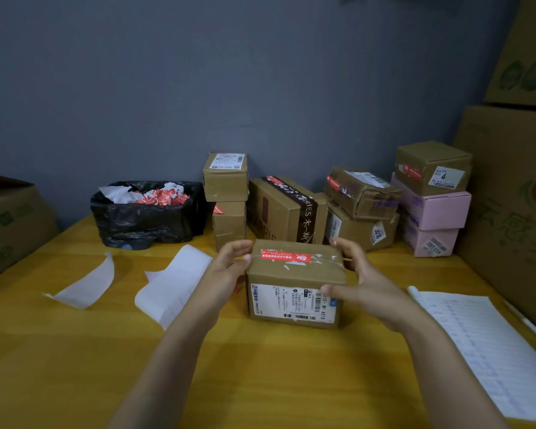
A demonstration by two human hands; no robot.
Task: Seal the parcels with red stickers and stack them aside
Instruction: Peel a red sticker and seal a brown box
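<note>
Head view: a brown cardboard parcel (294,274) bearing a red rectangular sticker (285,256) is gripped between left hand (226,267) and right hand (362,283).

**Cardboard, tape and wood**

The parcel (294,283) I held was matt brown cardboard, its top banded with shiny tape under a glossy red sticker (285,256). The table (260,366) was smooth yellow wood with a soft sheen. The bin bag (146,218) was crinkled, glossy black plastic; the pink boxes (433,212) looked matt.
</note>
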